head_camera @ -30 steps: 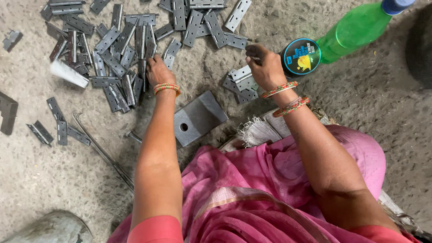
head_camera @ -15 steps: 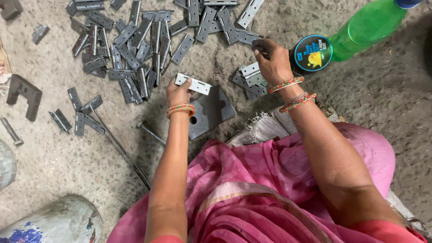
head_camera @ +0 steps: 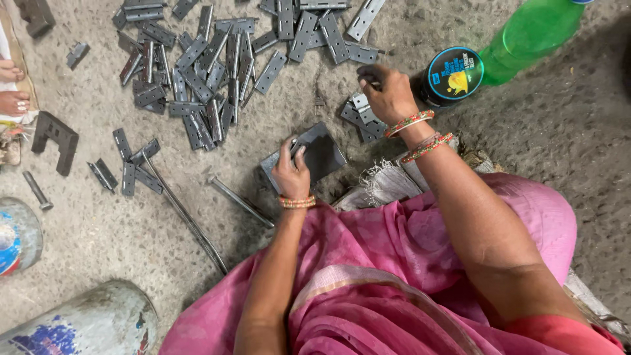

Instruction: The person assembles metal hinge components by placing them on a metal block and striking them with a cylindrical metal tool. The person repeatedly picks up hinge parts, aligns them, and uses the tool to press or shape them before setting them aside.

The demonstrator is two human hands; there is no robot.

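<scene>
In the head view, the left hand (head_camera: 292, 172) is pressing its fingers onto the near edge of a square dark steel block (head_camera: 314, 153) lying on the concrete floor (head_camera: 98, 230), gripping it. Just right of the block, the right hand (head_camera: 388, 92) is clenching something small over a little stack of hinge plates (head_camera: 360, 113); what it grasps is hidden. Beyond the block, a big pile of hinge plates (head_camera: 217, 59) is lying scattered. Left of the block, a steel rod (head_camera: 240, 201) is lying flat.
</scene>
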